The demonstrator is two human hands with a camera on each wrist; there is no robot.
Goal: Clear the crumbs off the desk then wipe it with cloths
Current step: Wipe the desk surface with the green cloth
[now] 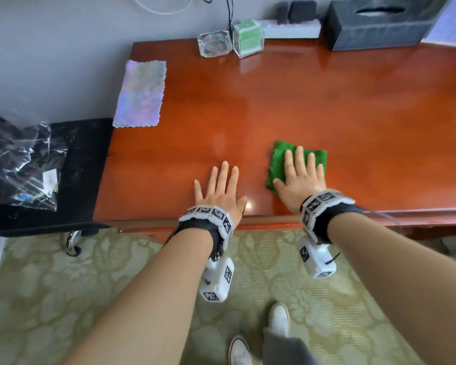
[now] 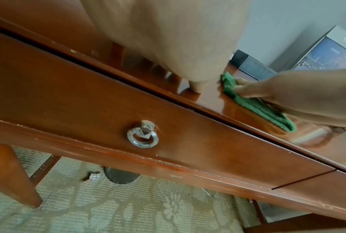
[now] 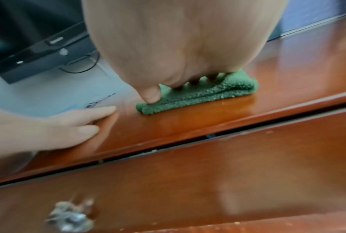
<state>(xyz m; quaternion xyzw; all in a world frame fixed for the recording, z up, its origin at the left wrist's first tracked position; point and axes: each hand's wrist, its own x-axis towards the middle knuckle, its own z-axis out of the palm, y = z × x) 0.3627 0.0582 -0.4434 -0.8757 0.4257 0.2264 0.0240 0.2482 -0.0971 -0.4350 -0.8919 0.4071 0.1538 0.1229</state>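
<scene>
My right hand (image 1: 302, 175) lies flat, fingers straight, on a folded green cloth (image 1: 279, 159) near the front edge of the glossy red-brown desk (image 1: 274, 101). The right wrist view shows the thumb pressing the green cloth (image 3: 208, 93) onto the wood. My left hand (image 1: 221, 188) rests flat on the bare desk just left of the cloth, holding nothing. A second pale, iridescent cloth (image 1: 140, 93) lies spread at the desk's far left. No crumbs show on the desk top.
A glass ashtray (image 1: 215, 44), a clear box with green contents (image 1: 248, 38) and a dark tissue box (image 1: 379, 22) stand along the back edge. A black side table (image 1: 84, 159) with a plastic bag (image 1: 24, 164) is at the left. A drawer ring pull (image 2: 143, 136) sits below the desk edge.
</scene>
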